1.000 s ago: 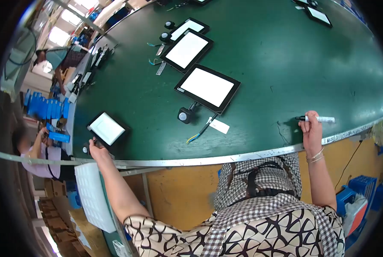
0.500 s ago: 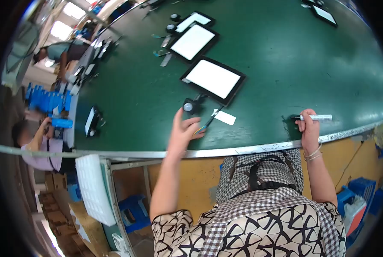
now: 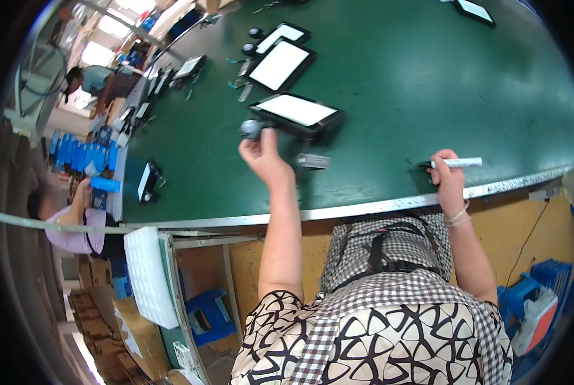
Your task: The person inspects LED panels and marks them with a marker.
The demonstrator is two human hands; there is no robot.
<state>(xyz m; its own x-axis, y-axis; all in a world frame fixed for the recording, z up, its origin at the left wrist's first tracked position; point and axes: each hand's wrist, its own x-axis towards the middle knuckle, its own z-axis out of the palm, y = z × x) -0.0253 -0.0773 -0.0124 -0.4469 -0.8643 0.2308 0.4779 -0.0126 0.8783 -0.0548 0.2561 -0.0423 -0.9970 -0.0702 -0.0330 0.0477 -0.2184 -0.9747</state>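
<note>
My left hand [image 3: 266, 157] grips a black part with a round pale end [image 3: 250, 129], at the near left corner of a black-framed panel with a white face [image 3: 300, 110]. The panel is tilted, its near side raised off the green table [image 3: 377, 115]. A small white tag [image 3: 314, 160], blurred, hangs below it. To the right, above the table's front edge, my right hand [image 3: 448, 174] is closed around a white marker pen [image 3: 465, 162], whose dark end points left.
Two similar panels [image 3: 278, 66] lie beyond, partly overlapping. A smaller panel [image 3: 146, 181] sits at left, and another panel [image 3: 475, 11] at the far right. Two people work along the left side, one [image 3: 85, 218] holding a blue box [image 3: 105, 185]. A white tray [image 3: 151, 279] stands below the table edge.
My left hand has moved away from my body and taken hold of the round-ended part. The panel has turned and tilted up. My right hand stays closed on the marker pen.
</note>
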